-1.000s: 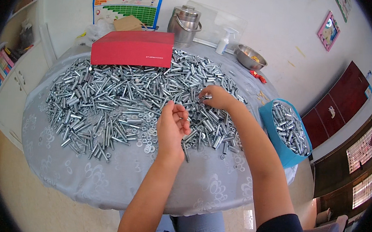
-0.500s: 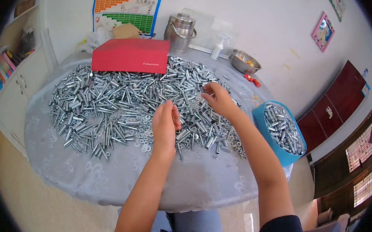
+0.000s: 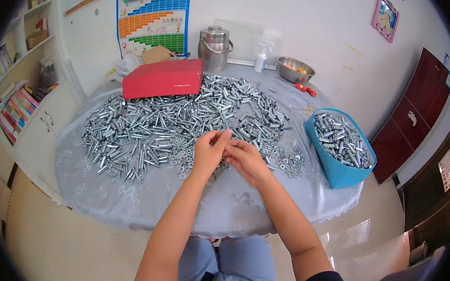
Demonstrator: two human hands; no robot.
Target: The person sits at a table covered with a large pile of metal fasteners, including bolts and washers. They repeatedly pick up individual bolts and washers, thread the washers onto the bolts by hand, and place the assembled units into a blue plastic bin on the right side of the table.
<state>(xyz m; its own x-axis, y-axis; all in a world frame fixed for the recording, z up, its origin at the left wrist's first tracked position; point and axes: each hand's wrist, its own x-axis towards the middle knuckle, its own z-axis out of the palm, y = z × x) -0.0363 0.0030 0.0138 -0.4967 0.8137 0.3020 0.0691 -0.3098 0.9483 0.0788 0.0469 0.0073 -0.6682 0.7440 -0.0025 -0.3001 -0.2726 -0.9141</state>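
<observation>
My left hand [image 3: 210, 151] and my right hand [image 3: 246, 161] meet fingertip to fingertip above the near edge of a wide heap of metal parts. The fingers of both are closed in a pinch, and anything between them is too small or too hidden to name. Silvery bolts and tube-like sleeves [image 3: 137, 126] make up most of the heap, behind and to the left of my hands. Small washers and nuts [image 3: 290, 162] lie loose at its right front, with more of them by my left wrist.
Right of the heap, a teal bin [image 3: 343, 174] is full of metal sleeves. A red box [image 3: 164, 79] rests on the heap's far side. Behind stand a steel canister [image 3: 214, 52], a spray bottle [image 3: 261, 58] and a steel bowl [image 3: 295, 76]. A grey cloth [image 3: 126, 206] covers the table.
My right hand has come back from the far right of the heap to meet my left hand. My left hand has turned inward and its fingers have closed. The whole view has shifted.
</observation>
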